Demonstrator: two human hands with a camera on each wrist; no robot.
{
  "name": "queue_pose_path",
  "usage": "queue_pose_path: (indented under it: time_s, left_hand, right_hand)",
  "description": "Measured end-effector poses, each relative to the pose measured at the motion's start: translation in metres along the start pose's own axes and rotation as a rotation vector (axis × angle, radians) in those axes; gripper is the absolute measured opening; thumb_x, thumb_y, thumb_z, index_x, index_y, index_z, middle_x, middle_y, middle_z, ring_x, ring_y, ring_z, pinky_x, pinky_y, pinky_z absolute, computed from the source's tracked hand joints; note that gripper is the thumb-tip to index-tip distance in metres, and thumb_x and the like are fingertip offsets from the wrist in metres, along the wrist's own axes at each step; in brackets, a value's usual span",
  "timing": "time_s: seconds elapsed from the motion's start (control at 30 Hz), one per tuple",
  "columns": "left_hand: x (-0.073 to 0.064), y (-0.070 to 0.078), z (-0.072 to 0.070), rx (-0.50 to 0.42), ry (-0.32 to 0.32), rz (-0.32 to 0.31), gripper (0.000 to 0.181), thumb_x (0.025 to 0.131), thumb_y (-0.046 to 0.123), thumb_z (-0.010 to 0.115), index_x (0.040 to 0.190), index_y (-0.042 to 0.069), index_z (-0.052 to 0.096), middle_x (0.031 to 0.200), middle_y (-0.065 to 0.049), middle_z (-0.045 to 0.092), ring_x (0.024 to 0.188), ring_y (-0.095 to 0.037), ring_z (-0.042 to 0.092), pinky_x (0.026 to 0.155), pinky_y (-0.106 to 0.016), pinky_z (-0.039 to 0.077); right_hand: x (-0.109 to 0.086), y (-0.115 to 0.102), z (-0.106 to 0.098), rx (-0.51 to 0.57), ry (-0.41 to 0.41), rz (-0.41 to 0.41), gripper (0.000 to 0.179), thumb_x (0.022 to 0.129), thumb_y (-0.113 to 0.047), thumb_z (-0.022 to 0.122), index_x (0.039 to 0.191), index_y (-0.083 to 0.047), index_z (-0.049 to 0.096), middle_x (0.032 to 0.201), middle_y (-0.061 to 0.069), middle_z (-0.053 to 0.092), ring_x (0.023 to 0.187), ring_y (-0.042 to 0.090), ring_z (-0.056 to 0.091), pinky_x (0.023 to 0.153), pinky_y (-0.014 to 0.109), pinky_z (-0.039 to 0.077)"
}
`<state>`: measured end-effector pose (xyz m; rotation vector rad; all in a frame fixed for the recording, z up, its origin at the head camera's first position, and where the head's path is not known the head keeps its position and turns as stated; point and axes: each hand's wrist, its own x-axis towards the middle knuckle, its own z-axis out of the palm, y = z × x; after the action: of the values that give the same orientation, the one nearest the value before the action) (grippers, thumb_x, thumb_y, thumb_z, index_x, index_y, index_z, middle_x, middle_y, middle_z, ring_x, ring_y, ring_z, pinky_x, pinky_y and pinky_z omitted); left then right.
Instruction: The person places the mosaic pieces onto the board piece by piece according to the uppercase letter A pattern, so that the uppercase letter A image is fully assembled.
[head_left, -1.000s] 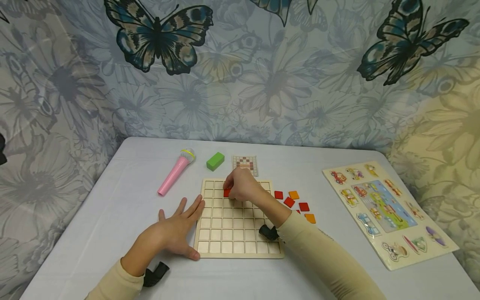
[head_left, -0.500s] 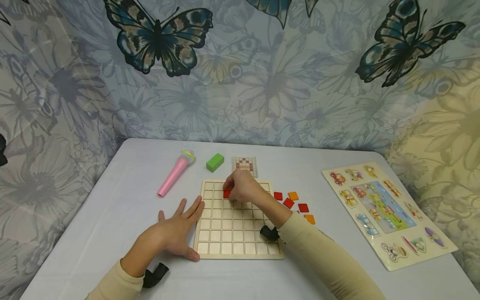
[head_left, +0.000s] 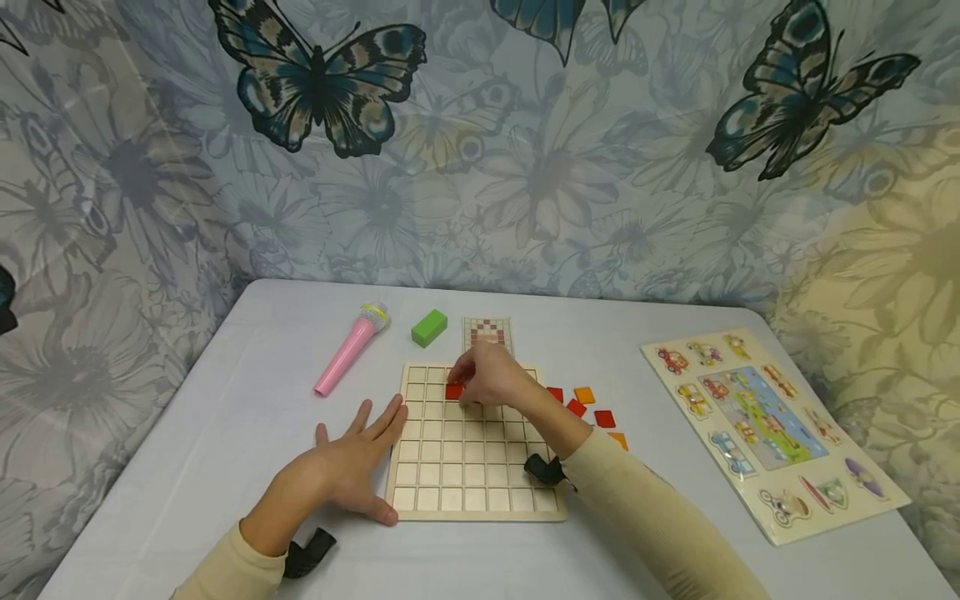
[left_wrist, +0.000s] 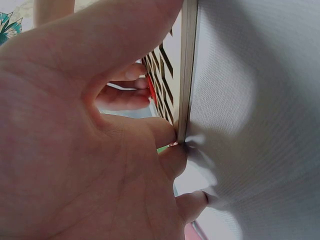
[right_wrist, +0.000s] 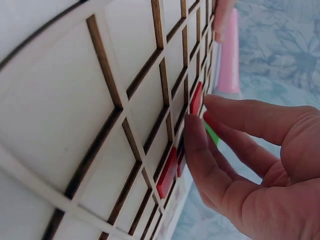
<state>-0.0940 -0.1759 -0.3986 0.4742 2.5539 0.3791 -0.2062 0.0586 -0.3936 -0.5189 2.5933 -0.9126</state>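
Observation:
In the head view my left hand [head_left: 347, 471] lies spread on the white cloth, thumb and fingertips along the left edge of a wooden grid board [head_left: 450, 451]. The left wrist view shows its palm and the board's edge [left_wrist: 188, 65] from close by. My right hand [head_left: 491, 375] reaches over the board's far rows, thumb and finger curled at a red square tile [head_left: 453, 392]. From the right wrist, this red tile [right_wrist: 196, 98] sits in a cell with fingertips right at its sides. Another red tile [right_wrist: 167, 173] lies on the grid, hidden under the hand in the head view.
Loose red tiles [head_left: 604, 419] and orange tiles [head_left: 584, 395] lie right of the board. A pattern card [head_left: 486, 326], a green block [head_left: 429, 328] and a pink toy microphone [head_left: 348, 354] are beyond it. A picture puzzle [head_left: 780, 421] lies far right.
My right hand has shifted very slightly to the right, so more of the red tile shows. The left hand keeps its place. The whole head view has drifted slightly.

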Motion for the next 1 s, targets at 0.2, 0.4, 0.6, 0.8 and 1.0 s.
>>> queue_pose_path:
  time_s: [0.2,0.4,0.6,0.8,1.0]
  left_hand:
    - [0.000,-0.001,0.002,0.003,-0.003,-0.008,0.138,0.067,0.055,0.095,0.169,0.013,0.013,0.178,-0.002,-0.001,0.162,-0.044,0.004,0.102,-0.093,0.012]
    - [0.001,-0.002,0.003,-0.011,0.007,0.003,0.139,0.065,0.055,0.095,0.169,0.013,0.013,0.178,-0.002,-0.001,0.161,-0.044,0.005,0.101,-0.093,0.011]
    - [0.001,-0.002,0.003,-0.007,0.008,0.009,0.139,0.065,0.054,0.095,0.169,0.013,0.012,0.178,-0.002,-0.001,0.161,-0.045,0.004,0.101,-0.094,0.011]
    - [0.001,-0.001,0.001,-0.006,0.003,0.007,0.139,0.065,0.055,0.095,0.169,0.013,0.012,0.178,-0.002,-0.002,0.161,-0.045,0.004,0.101,-0.094,0.011]
    - [0.000,0.000,0.001,-0.010,0.001,0.008,0.138,0.066,0.054,0.095,0.169,0.013,0.012,0.178,-0.002,-0.002,0.161,-0.045,0.003,0.101,-0.094,0.010]
  right_hand:
    - [-0.007,0.008,-0.007,0.076,0.005,-0.030,0.021,0.079,0.002,0.083,0.098,-0.007,0.082,0.092,0.006,0.076,0.082,0.014,0.067,0.072,0.028,0.056]
    - [-0.017,0.019,-0.019,0.123,0.027,-0.051,0.019,0.085,-0.004,0.081,0.103,-0.008,0.081,0.098,0.005,0.078,0.085,0.017,0.070,0.074,0.030,0.057]
    - [-0.031,0.031,-0.031,0.188,0.073,-0.018,0.020,0.088,-0.008,0.080,0.108,-0.008,0.081,0.106,0.010,0.077,0.089,0.019,0.072,0.077,0.033,0.058]
    - [-0.045,0.041,-0.043,0.246,0.113,0.032,0.023,0.089,-0.009,0.079,0.113,-0.008,0.080,0.112,0.013,0.077,0.091,0.019,0.071,0.078,0.035,0.056]
    - [-0.056,0.053,-0.054,0.247,0.150,0.030,0.024,0.090,-0.009,0.078,0.114,-0.006,0.079,0.108,0.014,0.077,0.093,0.022,0.071,0.081,0.044,0.058]
